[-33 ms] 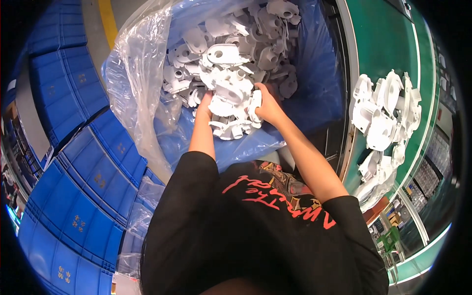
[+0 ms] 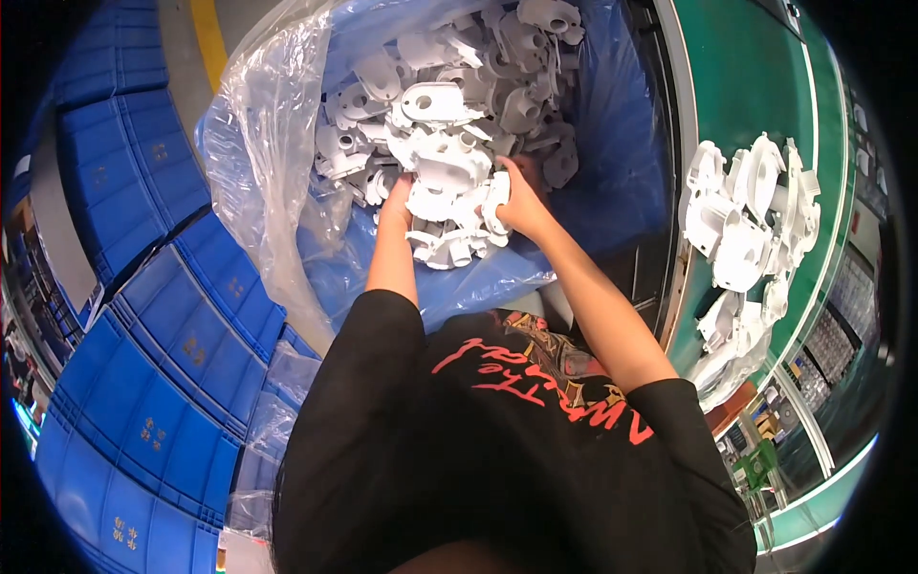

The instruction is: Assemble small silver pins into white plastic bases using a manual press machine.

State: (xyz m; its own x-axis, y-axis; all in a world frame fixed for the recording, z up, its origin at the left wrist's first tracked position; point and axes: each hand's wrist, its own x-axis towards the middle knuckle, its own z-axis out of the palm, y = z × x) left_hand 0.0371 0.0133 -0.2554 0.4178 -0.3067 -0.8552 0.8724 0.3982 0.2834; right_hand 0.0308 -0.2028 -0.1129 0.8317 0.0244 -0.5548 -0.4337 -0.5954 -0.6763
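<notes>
Both hands clasp a cluster of white plastic parts (image 2: 449, 177) from its two sides, over a bin lined with plastic. My left hand (image 2: 398, 203) is closed against the left side, its fingers partly hidden by the parts. On the right side, my right hand (image 2: 520, 203) grips with the thumb on the near face and the other fingers mostly out of sight. The parts have oval plates with round holes and short tubes. Beyond my hands, many loose white parts (image 2: 521, 110) of the same kind lie heaped in the clear plastic liner (image 2: 273, 143), which has blue behind it.
Blue plastic crates (image 2: 143, 421) are stacked along the left. To the right runs a green work surface (image 2: 746, 77) bearing another pile of white parts (image 2: 741, 253). A dark bin edge (image 2: 681, 124) stands between the liner and that surface. Yellow tape (image 2: 207, 43) marks the floor at upper left.
</notes>
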